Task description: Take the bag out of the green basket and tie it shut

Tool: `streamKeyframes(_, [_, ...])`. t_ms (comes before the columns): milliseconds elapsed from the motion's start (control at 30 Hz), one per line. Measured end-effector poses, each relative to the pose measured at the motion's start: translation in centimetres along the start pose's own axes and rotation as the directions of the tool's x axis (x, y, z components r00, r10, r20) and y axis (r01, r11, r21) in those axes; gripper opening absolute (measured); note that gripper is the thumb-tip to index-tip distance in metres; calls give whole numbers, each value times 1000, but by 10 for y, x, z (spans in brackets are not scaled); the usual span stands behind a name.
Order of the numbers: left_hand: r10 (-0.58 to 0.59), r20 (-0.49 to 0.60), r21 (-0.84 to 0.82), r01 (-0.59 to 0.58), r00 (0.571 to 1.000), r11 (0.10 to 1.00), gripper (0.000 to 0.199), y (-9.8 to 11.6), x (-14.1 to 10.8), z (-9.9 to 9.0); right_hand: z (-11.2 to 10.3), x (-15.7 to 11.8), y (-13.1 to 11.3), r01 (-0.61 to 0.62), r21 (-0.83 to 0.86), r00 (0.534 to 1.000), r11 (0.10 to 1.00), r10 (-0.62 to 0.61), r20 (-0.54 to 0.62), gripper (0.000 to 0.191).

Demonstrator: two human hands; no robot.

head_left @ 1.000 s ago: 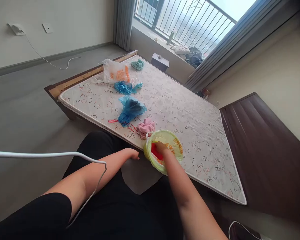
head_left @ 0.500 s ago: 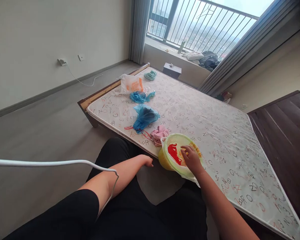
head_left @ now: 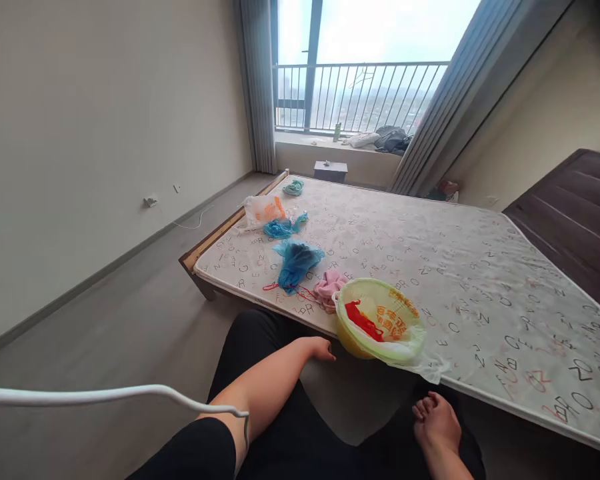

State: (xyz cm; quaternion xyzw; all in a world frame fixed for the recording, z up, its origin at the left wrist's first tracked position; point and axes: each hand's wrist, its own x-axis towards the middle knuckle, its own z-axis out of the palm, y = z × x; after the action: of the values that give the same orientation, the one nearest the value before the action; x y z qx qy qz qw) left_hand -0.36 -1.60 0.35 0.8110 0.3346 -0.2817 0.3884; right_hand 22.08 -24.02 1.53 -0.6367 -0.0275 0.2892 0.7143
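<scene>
My left hand [head_left: 323, 349] hangs near the bed's edge, just left of the basin, with its fingers curled downward and partly hidden; no object shows in it. My right hand [head_left: 436, 421] rests over my right thigh, fingers folded in and nothing visible in them. On the mattress edge between them stands a yellow-green basin [head_left: 353, 340], lined with a thin, clear plastic bag [head_left: 433, 367] whose end spills over the rim. A red cloth-like piece [head_left: 363, 322] and orange printing lie inside. A pink cloth [head_left: 329, 288] touches the basin's left side.
On the mattress [head_left: 480, 293] lie a blue plastic bag [head_left: 296, 263] with something dark inside, another blue bag [head_left: 281, 229], a white-and-orange bag [head_left: 263, 210] and a teal bundle [head_left: 294, 187]. A white cable [head_left: 105, 395] crosses my left arm. The dark headboard [head_left: 575, 207] rises at right.
My right hand has left the inside of the basin and come down to my thigh. The left hand stays beside the basin. The head view has tilted up and levelled.
</scene>
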Motion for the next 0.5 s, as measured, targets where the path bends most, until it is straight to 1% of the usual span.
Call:
streamKeyframes(67, [-14, 21, 35, 13, 1000, 999, 44, 1, -3, 1, 5, 6, 4, -16, 5, 1000, 1000, 16, 0, 29])
streamKeyframes(133, [-25, 41, 72, 22, 999, 997, 41, 1, -8, 2, 11, 10, 5, -58, -51, 998, 997, 59, 19, 32])
streamKeyframes(200, [-34, 57, 110, 27, 998, 994, 41, 2, -13, 2, 17, 13, 9, -120, -132, 988, 984, 131, 83, 36])
streamKeyframes(233, [-40, 65, 122, 32, 997, 992, 41, 2, -16, 2, 19, 15, 12, -132, -186, 980, 974, 157, 125, 38])
streamKeyframes(267, [-49, 74, 126, 39, 996, 991, 41, 2, -19, 2, 20, 16, 14, -119, -249, 972, 961, 164, 169, 40])
streamKeyframes(300, [-59, 85, 125, 48, 995, 991, 41, 3, -22, 2, 21, 18, 16, -76, -316, 967, 946, 148, 208, 41])
streamKeyframes(367, [-71, 110, 118, 58, 991, 991, 40, 4, -26, 1, 22, 21, 19, 62, -433, 962, 899, 63, 267, 43])
streamKeyframes(433, [-74, 123, 121, 59, 990, 991, 38, 4, -29, 0, 22, 22, 20, 182, -496, 952, 849, -26, 304, 44])
streamKeyframes(500, [-40, 148, 107, 24, 988, 994, 35, 2, -28, 1, 23, 22, 20, 240, -524, 939, 818, -57, 340, 44])
